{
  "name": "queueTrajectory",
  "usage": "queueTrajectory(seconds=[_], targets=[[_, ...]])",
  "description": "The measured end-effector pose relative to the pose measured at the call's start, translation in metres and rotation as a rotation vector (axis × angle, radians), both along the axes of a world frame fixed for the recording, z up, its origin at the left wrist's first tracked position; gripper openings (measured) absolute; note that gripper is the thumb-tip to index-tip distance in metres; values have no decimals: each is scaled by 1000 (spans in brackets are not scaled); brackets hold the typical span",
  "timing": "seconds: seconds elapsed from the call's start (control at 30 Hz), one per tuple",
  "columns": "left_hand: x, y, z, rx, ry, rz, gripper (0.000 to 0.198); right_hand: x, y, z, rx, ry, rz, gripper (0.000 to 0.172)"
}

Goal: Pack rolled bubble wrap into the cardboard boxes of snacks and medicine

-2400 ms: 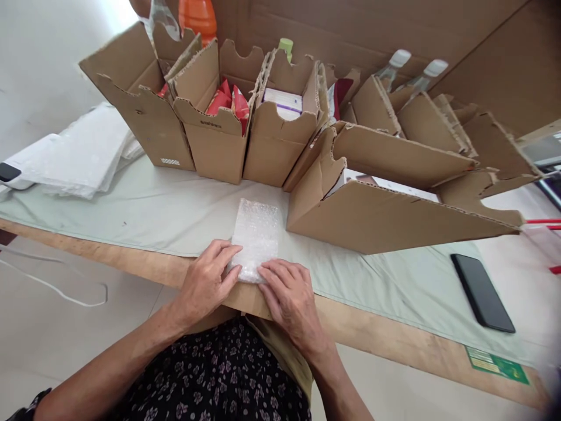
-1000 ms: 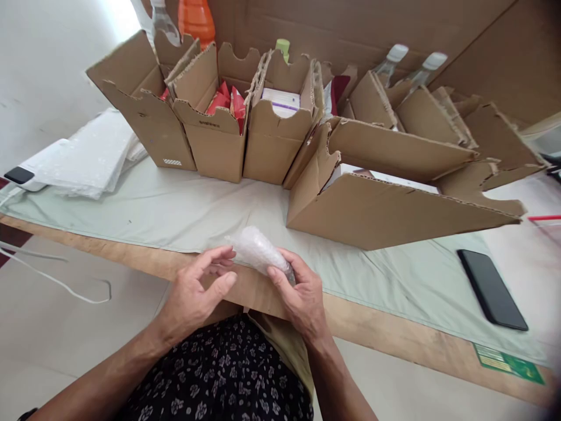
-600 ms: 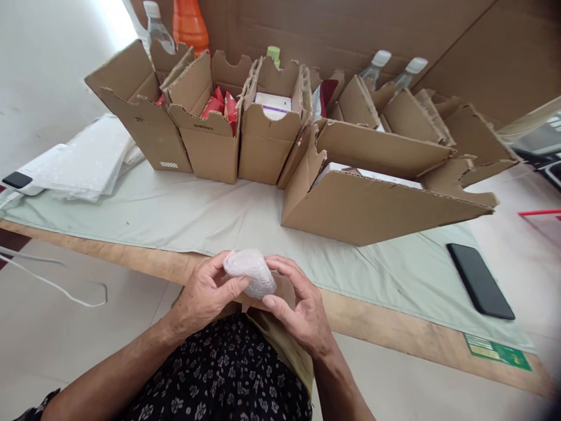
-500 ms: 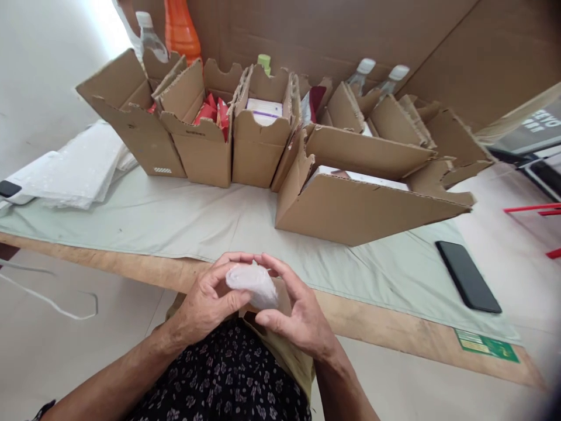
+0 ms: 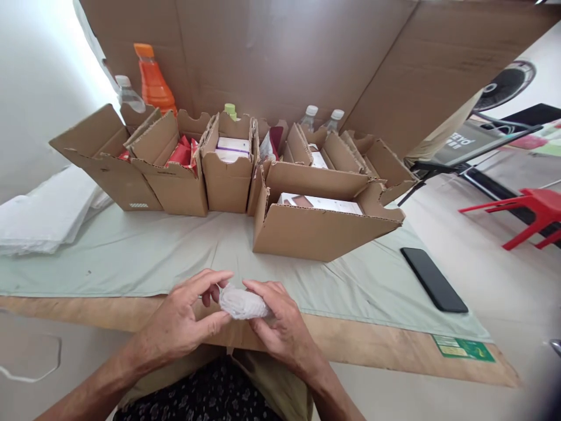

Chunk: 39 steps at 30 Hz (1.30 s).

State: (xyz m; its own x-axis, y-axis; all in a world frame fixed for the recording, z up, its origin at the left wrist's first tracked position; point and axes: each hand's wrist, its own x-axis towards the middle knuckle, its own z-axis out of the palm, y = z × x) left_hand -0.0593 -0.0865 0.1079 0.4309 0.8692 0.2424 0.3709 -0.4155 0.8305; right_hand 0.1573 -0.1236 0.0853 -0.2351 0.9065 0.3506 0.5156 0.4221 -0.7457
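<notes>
My right hand [image 5: 284, 324] pinched a small roll of bubble wrap [image 5: 242, 302] between the thumb and the fingers, gripping its right end. My left hand [image 5: 188, 313] was spread in a loose curve around the other end, thumb low and forefinger high; I could not tell whether the thumb tip touched the wrap. The roll lay on its side in my grasp, over the strip of bare wood along the near edge of the tabletop [image 5: 363, 345], about midway between the corners.

Past my fingers, a pale green cloth [image 5: 175, 257] covered the wood. Beyond it on the right stood a long cardboard box [image 5: 307, 234] with a white carton [image 5: 342, 204] inside. A phone [image 5: 433, 280] lay near the right edge, and a green card [image 5: 463, 348] sat on the bare wood by the near right corner.

Toward the far edge ran a row of open boxes: one held red packets [image 5: 180, 153], and the one just right of it held white packs [image 5: 232, 149] with a purple line. White sheets [image 5: 44, 210] were piled on the left side. Behind the row rose an orange bottle [image 5: 155, 88]. Off to the right, a red stool [image 5: 530, 207] stood on the floor, well apart from the tabletop.
</notes>
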Motion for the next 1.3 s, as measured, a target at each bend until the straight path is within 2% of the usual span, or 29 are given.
queueTrajectory(seconds=[0.07,0.13,0.17,0.23,0.33,0.37,0.43,0.5,0.6,0.7,0.8,0.93,1.1,1.23,1.3], targets=[[5,9,13,22,32,-62,21,6,7,9,82,-55,31,36],[6,20,27,50,28,-58,13,17,16,17,98,-57,53,31],[4,26,36,63,1,-24,11,24,21,19,89,-33,50,35],[1,43,56,99,-104,125,7,41,32,18,72,44,-7,43],[5,69,91,255,-286,434,7,64,48,-4,137,51,-176,31],[11,77,102,328,-311,489,6,70,53,-14,173,21,-214,25],[29,92,119,449,-306,503,9,76,59,-33,236,-33,-223,17],[50,105,129,541,-216,445,17,77,61,-46,265,-51,-192,14],[79,122,133,673,57,396,31,76,59,-51,288,-69,-166,14],[101,134,135,731,373,400,43,78,57,-49,285,-86,-145,13],[119,138,141,704,676,388,41,79,56,-49,268,-107,-127,12],[137,137,153,636,1011,274,32,80,56,-52,251,-128,-118,11],[153,140,159,559,1189,132,29,81,56,-53,248,-140,-112,11],[156,149,153,448,1228,6,21,81,56,-53,243,-147,-116,11],[152,156,150,423,1212,-99,28,81,56,-53,238,-151,-116,11]])
